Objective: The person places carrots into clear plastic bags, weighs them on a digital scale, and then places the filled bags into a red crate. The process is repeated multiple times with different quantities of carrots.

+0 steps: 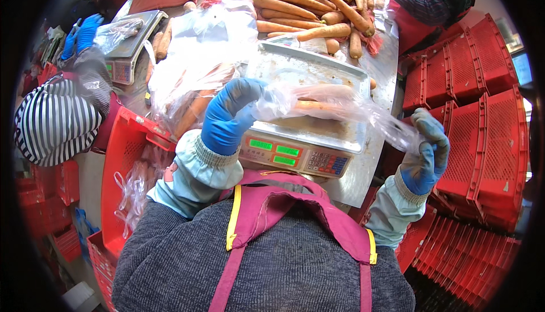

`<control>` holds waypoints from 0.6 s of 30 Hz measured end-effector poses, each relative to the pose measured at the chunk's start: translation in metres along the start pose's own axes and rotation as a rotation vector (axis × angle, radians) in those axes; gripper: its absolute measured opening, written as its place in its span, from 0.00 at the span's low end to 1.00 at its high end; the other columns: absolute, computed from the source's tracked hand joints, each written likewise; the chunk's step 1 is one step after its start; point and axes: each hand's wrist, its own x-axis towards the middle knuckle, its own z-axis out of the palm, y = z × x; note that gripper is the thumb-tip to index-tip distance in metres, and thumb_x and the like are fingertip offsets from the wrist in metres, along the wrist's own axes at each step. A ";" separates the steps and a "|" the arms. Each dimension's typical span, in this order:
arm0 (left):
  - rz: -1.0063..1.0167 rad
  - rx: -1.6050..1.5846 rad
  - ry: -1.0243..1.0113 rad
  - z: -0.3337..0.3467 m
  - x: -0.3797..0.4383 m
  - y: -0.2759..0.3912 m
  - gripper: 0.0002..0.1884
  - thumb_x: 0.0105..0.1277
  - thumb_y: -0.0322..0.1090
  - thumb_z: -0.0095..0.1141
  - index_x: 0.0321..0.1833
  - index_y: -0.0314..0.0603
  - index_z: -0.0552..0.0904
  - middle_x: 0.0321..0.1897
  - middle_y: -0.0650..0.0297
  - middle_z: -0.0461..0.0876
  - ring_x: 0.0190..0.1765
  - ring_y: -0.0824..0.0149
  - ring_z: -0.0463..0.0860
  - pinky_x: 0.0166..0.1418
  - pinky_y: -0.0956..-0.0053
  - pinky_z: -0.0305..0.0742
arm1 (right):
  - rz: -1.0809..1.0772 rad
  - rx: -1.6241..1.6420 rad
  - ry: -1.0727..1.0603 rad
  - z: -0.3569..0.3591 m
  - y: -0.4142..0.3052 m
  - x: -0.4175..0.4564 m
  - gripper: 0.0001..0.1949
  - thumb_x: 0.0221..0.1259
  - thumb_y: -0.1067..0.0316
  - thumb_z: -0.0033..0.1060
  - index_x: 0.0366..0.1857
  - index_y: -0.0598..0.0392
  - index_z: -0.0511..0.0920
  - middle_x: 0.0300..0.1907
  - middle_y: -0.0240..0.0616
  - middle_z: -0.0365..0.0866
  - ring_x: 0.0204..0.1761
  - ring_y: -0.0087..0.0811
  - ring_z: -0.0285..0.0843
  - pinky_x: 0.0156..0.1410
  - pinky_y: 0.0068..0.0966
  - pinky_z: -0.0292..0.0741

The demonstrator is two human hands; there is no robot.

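My left hand [232,114], in a blue glove, grips one gathered end of a clear plastic bag [328,99] with carrots inside. The bag's other end is stretched out to the right, pinched in the fingers of my right hand [428,152], also in a blue glove. Between both hands the bag hangs over the metal pan of a digital scale [315,67], whose green displays are lit. Left of the scale lies a bundle of clear plastic bags [204,35], and carrots [193,110] show through the plastic near my left wrist.
A pile of carrots [298,3] covers the far side of the metal table [355,190]. Red plastic crates [481,142] are stacked at right; another crate [115,159] at left holds bagged goods. A co-worker in a striped cap [57,120] is beside a second scale [136,35]; another person's sleeve [419,3] is at upper right.
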 end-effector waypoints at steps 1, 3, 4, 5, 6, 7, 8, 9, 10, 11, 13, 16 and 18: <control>0.050 0.000 -0.063 0.001 0.002 0.001 0.11 0.59 0.23 0.51 0.44 0.38 0.74 0.42 0.60 0.78 0.46 0.69 0.77 0.54 0.74 0.71 | -0.081 -0.087 -0.002 0.005 -0.006 0.006 0.12 0.53 0.72 0.51 0.40 0.64 0.75 0.41 0.49 0.77 0.51 0.45 0.71 0.58 0.39 0.67; 0.106 -0.009 -0.177 0.003 0.007 0.003 0.13 0.58 0.19 0.51 0.46 0.40 0.75 0.42 0.62 0.78 0.47 0.71 0.76 0.53 0.76 0.71 | -0.166 -0.182 -0.106 0.019 -0.019 0.014 0.12 0.53 0.71 0.51 0.41 0.64 0.75 0.42 0.48 0.77 0.50 0.45 0.71 0.57 0.37 0.68; 0.079 -0.023 -0.189 0.005 0.006 0.003 0.13 0.58 0.19 0.50 0.46 0.40 0.75 0.42 0.62 0.78 0.46 0.70 0.76 0.53 0.76 0.71 | -0.175 -0.147 -0.199 0.026 -0.025 0.016 0.13 0.54 0.71 0.51 0.42 0.64 0.75 0.42 0.48 0.77 0.49 0.45 0.72 0.56 0.36 0.68; 0.037 -0.038 -0.168 0.006 0.006 0.003 0.13 0.58 0.19 0.50 0.45 0.39 0.75 0.42 0.62 0.78 0.46 0.70 0.76 0.52 0.75 0.71 | -0.181 -0.105 -0.289 0.035 -0.028 0.016 0.13 0.54 0.71 0.51 0.42 0.64 0.75 0.42 0.48 0.77 0.49 0.45 0.72 0.56 0.36 0.69; 0.031 -0.063 -0.192 0.008 0.005 0.004 0.13 0.58 0.19 0.50 0.45 0.39 0.75 0.41 0.62 0.78 0.46 0.70 0.76 0.52 0.75 0.71 | -0.127 -0.088 -0.421 0.044 -0.027 0.014 0.12 0.56 0.70 0.47 0.42 0.64 0.74 0.43 0.49 0.77 0.47 0.45 0.74 0.55 0.36 0.69; -0.051 -0.089 -0.144 0.008 0.004 0.005 0.12 0.58 0.19 0.49 0.45 0.38 0.75 0.40 0.61 0.78 0.45 0.69 0.77 0.52 0.74 0.71 | -0.055 -0.069 -0.546 0.054 -0.021 0.010 0.12 0.58 0.70 0.46 0.42 0.64 0.74 0.44 0.48 0.77 0.47 0.44 0.75 0.54 0.35 0.70; -0.098 -0.127 -0.139 0.008 0.004 0.005 0.12 0.58 0.20 0.48 0.44 0.37 0.75 0.39 0.60 0.78 0.45 0.68 0.77 0.52 0.73 0.72 | 0.072 -0.111 -0.625 0.063 -0.014 0.004 0.11 0.60 0.69 0.44 0.42 0.64 0.73 0.44 0.48 0.77 0.46 0.43 0.76 0.52 0.33 0.70; -0.162 -0.128 -0.112 0.008 0.003 0.006 0.11 0.58 0.20 0.47 0.44 0.37 0.75 0.38 0.59 0.78 0.44 0.66 0.78 0.52 0.72 0.72 | 0.264 -0.216 -0.742 0.071 0.000 -0.002 0.11 0.61 0.69 0.44 0.42 0.63 0.74 0.43 0.46 0.78 0.46 0.40 0.76 0.51 0.32 0.70; -0.182 -0.216 -0.167 0.007 0.003 0.006 0.10 0.59 0.21 0.47 0.43 0.36 0.75 0.35 0.58 0.79 0.41 0.66 0.79 0.51 0.72 0.72 | 0.249 -0.225 -0.724 0.076 0.016 -0.005 0.11 0.61 0.67 0.45 0.43 0.61 0.74 0.43 0.45 0.78 0.45 0.40 0.76 0.51 0.32 0.70; -0.217 -0.268 -0.199 0.006 0.004 0.007 0.10 0.59 0.22 0.46 0.43 0.35 0.74 0.33 0.57 0.79 0.38 0.65 0.80 0.51 0.71 0.72 | 0.276 -0.303 -0.762 0.081 0.035 -0.009 0.12 0.61 0.66 0.46 0.44 0.59 0.74 0.43 0.44 0.78 0.44 0.40 0.77 0.51 0.31 0.70; -0.251 -0.318 -0.272 0.002 0.005 0.010 0.09 0.59 0.25 0.46 0.42 0.33 0.74 0.28 0.56 0.79 0.31 0.64 0.80 0.50 0.70 0.73 | 0.297 -0.678 -0.865 0.078 0.064 -0.013 0.14 0.59 0.63 0.50 0.47 0.54 0.74 0.43 0.44 0.78 0.44 0.42 0.76 0.53 0.33 0.69; -0.235 -0.393 -0.357 -0.007 0.011 0.018 0.15 0.59 0.32 0.49 0.48 0.31 0.71 0.24 0.53 0.79 0.20 0.65 0.78 0.45 0.71 0.75 | 0.080 -1.201 -1.008 0.066 0.088 -0.012 0.16 0.52 0.63 0.56 0.46 0.52 0.75 0.46 0.46 0.76 0.49 0.44 0.73 0.55 0.35 0.68; -0.261 -0.587 -0.465 -0.012 0.015 0.027 0.26 0.60 0.35 0.49 0.59 0.29 0.62 0.25 0.50 0.80 0.17 0.68 0.76 0.39 0.75 0.76 | 0.006 -1.215 -0.969 0.049 0.082 -0.010 0.19 0.48 0.59 0.59 0.47 0.51 0.75 0.45 0.46 0.76 0.50 0.45 0.72 0.55 0.35 0.68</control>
